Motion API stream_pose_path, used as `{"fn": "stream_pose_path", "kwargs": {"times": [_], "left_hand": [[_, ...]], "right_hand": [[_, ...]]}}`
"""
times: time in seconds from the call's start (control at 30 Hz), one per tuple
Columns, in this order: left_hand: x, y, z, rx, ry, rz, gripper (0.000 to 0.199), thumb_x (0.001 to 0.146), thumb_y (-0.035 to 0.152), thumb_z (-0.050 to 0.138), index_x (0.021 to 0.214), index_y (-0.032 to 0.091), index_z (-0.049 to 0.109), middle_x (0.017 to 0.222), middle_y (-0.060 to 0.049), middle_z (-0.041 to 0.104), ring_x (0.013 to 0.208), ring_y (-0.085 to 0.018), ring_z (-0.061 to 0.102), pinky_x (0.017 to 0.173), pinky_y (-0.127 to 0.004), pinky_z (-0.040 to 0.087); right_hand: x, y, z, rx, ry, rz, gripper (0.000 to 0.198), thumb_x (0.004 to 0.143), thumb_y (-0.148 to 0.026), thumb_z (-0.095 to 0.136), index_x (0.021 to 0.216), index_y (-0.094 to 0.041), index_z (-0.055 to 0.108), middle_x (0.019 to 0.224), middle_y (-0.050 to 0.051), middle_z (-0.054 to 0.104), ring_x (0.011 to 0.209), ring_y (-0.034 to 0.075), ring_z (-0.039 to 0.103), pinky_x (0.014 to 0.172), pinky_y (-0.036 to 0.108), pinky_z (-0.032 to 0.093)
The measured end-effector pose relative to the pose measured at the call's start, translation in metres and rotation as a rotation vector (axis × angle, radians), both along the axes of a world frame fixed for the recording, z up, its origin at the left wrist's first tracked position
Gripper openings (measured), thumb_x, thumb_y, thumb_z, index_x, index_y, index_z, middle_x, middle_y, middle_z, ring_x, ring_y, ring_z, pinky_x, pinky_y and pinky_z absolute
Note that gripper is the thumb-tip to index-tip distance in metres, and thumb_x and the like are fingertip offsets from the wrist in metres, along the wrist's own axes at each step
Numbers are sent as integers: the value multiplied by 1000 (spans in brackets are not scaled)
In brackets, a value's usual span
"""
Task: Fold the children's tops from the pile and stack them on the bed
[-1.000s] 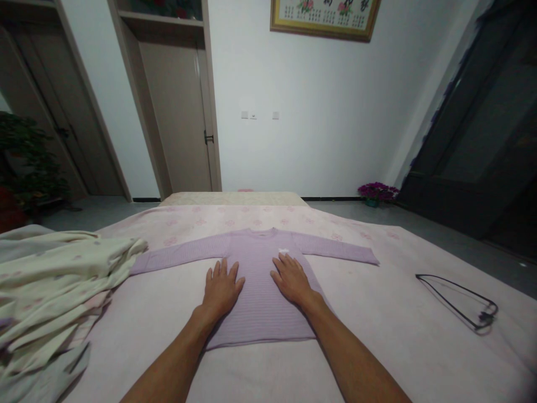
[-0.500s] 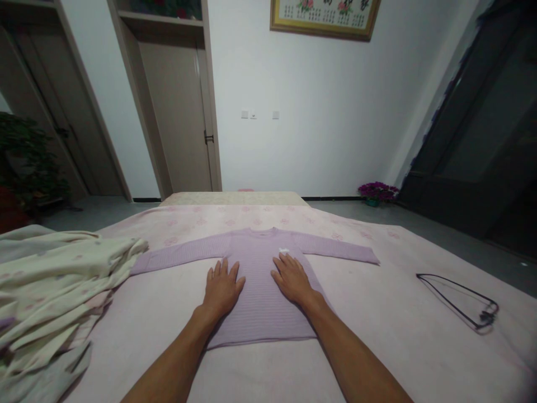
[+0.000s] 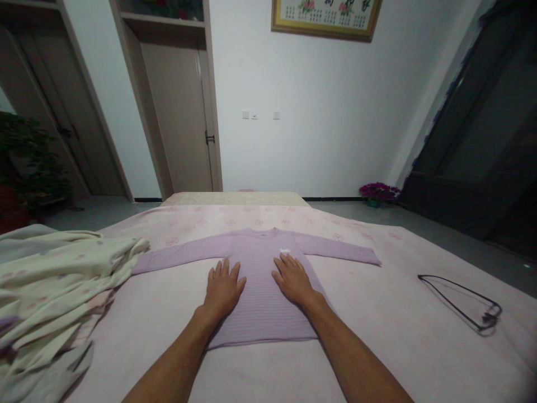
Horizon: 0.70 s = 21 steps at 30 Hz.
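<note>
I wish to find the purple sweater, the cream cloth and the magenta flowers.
Purple sweater [image 3: 259, 291], head view: ribbed front.
Cream cloth [image 3: 69, 266], head view: crumpled folds.
Magenta flowers [image 3: 380, 191], head view: blooms.

A pale pink cover [image 3: 377, 313] with flower prints is spread wide. At its left side lies a crumpled pile of cloth [image 3: 62, 268], mostly cream, with small spots. At its right side lies a thin black frame [image 3: 450, 303], which looks like a clothes hanger. Behind, on the grey floor [image 3: 444, 238], purple flowers [image 3: 380, 191] stand near the white wall [image 3: 319, 112]. On this wall there are small white plates [image 3: 276, 116] and, higher, a gold-framed picture [image 3: 325, 17], cut by the upper edge. To the left are a beige door [image 3: 176, 112] with a dark handle [image 3: 210, 137], and a leafy plant [image 3: 29, 162].
</note>
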State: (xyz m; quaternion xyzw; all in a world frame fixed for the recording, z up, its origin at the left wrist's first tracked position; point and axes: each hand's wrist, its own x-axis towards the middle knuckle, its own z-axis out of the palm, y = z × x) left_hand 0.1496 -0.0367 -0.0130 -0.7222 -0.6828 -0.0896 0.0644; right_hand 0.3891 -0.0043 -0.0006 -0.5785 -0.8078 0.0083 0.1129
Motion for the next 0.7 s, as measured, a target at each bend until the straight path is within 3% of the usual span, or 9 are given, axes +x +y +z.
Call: {"fn": "stream_pose_path", "kwargs": {"times": [0.7], "left_hand": [[0, 1, -1, 7, 5, -7, 57, 99, 49, 39, 148, 22, 46, 156, -18, 39, 144, -37, 34, 115, -55, 25]], "right_hand": [[0, 1, 0, -30, 11, -4, 53, 101, -43, 39, 148, -19, 45, 159, 13, 34, 149, 27, 24, 121, 46, 15]]}}
